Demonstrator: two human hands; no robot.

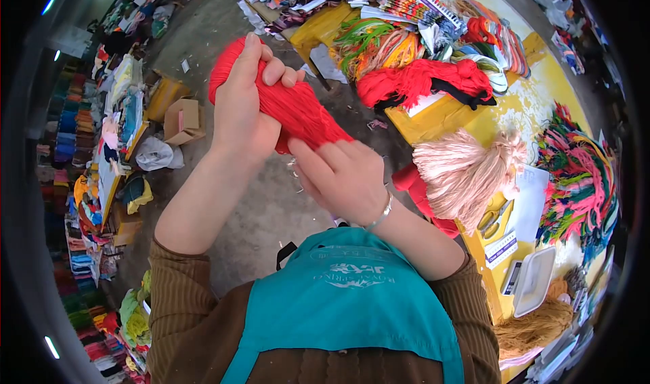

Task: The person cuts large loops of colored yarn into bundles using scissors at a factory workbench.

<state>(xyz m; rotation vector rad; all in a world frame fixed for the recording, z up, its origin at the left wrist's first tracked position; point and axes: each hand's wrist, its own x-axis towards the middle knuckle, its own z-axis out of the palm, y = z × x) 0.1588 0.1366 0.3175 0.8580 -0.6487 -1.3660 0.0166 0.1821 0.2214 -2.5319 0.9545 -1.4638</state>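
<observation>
A thick hank of red yarn (298, 106) stretches between my hands in front of my chest, slanting down to the right. My left hand (247, 99) is wrapped round its upper end, with the thumb up and the fingers curled over the strands. Lower down, my right hand (349, 177) is closed on the other end, its fingers partly hidden by the yarn. On the table to my right lie a pale pink yarn bundle (467, 171), a red hank with black strands (426, 86) and yellow-handled scissors (495, 218).
The yellow table (440, 120) also carries multicoloured hanks (575, 181), a white plastic tray (533, 282) beside a small scale (512, 278), and brown yarn (538, 330). Left of me, a cardboard box (183, 122) and a white plastic bag (158, 154) stand on the floor near stacked yarn shelves.
</observation>
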